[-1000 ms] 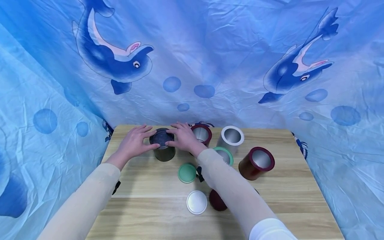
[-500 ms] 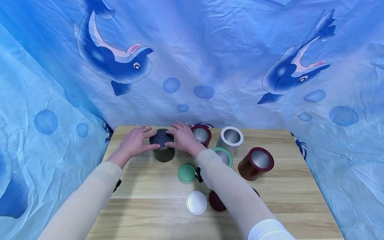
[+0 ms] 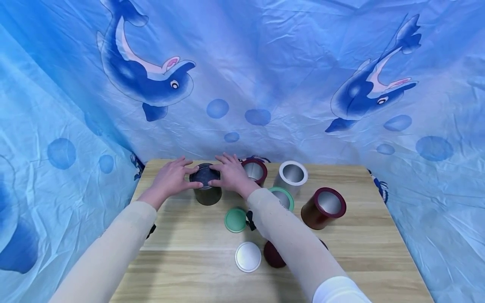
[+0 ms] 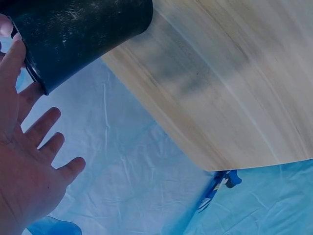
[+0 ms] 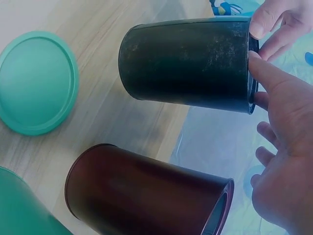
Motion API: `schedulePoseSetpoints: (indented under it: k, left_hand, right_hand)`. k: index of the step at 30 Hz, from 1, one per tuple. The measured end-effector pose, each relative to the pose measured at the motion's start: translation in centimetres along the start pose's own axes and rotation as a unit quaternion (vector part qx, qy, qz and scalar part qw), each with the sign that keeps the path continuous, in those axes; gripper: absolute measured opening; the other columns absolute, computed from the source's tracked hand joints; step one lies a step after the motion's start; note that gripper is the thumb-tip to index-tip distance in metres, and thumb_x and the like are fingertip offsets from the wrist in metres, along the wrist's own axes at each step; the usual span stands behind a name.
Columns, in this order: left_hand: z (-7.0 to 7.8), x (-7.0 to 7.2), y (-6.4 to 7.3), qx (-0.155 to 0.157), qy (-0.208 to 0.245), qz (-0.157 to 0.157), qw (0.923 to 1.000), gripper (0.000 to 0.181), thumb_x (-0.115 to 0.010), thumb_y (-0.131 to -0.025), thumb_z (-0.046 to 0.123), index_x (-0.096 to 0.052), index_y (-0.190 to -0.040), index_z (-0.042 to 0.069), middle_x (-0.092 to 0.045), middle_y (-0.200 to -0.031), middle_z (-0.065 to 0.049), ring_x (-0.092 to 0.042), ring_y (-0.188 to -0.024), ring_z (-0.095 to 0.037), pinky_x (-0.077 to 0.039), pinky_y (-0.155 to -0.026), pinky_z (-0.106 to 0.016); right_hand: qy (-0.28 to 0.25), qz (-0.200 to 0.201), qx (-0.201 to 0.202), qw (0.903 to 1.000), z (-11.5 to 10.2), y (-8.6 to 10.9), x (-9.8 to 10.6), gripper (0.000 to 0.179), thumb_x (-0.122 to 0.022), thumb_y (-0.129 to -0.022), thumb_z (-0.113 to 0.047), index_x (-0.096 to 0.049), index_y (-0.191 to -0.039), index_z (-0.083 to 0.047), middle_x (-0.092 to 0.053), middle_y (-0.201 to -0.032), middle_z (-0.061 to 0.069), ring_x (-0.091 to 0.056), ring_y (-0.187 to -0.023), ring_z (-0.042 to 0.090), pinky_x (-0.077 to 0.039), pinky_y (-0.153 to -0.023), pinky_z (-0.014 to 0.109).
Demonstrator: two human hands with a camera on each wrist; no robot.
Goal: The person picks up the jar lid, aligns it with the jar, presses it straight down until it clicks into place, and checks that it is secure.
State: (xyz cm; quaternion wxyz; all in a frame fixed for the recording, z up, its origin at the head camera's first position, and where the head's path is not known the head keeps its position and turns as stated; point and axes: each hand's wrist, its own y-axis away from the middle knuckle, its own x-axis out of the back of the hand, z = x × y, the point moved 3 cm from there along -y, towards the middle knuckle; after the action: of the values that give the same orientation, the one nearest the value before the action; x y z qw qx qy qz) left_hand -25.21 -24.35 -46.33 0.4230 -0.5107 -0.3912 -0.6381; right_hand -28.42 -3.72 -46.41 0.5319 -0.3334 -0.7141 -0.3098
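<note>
A black can stands upright near the back left of the table, its top covered by a dark lid. My left hand touches the lid's left edge with thumb and forefinger. From the other side my right hand rests its thumb and forefinger on the same lid. In the right wrist view the fingertips of both hands meet the rim end of the black can, and the right hand's other fingers spread apart. The left wrist view shows the left hand with its remaining fingers extended beyond the can.
Right of the black can stand a dark red can, a white can, a green can and another dark red can, the tops I see uncovered. A green lid, a white lid and a dark red lid lie nearer.
</note>
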Motion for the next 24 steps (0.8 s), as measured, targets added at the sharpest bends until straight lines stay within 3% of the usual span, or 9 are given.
schedulePoseSetpoints:
  k: [8,15,24]
  left_hand:
    - [0.00,-0.17,0.18,0.011,0.029,0.007,0.9995,0.075,-0.077,-0.093,0.059,-0.061,-0.152,0.014,-0.048,-0.161,-0.026,-0.030,-0.156,-0.050,-0.031,-0.123,-0.068]
    - [0.04,-0.10,0.34,-0.004,0.000,0.016,0.9999,0.073,-0.076,-0.094,0.058,-0.062,-0.151,0.015,-0.045,-0.163,-0.025,-0.029,-0.157,-0.050,-0.028,-0.123,-0.071]
    - [0.17,-0.08,0.44,0.004,-0.019,0.013,0.9997,0.070,-0.071,-0.097,0.062,-0.062,-0.151,0.018,-0.040,-0.168,-0.020,-0.023,-0.161,-0.044,-0.019,-0.126,-0.072]
  right_hand:
    - [0.011,0.000,-0.001,0.9999,-0.11,-0.21,0.10,0.067,-0.071,-0.098,-0.061,-0.059,-0.156,-0.029,-0.036,-0.173,0.003,-0.021,-0.164,0.031,-0.015,-0.133,0.057]
    - [0.017,-0.005,-0.004,0.9998,-0.47,-0.14,0.09,0.069,-0.070,-0.098,-0.062,-0.058,-0.156,-0.029,-0.034,-0.174,0.002,-0.020,-0.164,0.031,-0.013,-0.133,0.057]
    - [0.019,-0.009,-0.009,0.9997,-0.49,-0.20,-0.29,0.069,-0.069,-0.098,-0.063,-0.057,-0.157,-0.030,-0.032,-0.175,0.001,-0.018,-0.165,0.029,-0.013,-0.133,0.057]
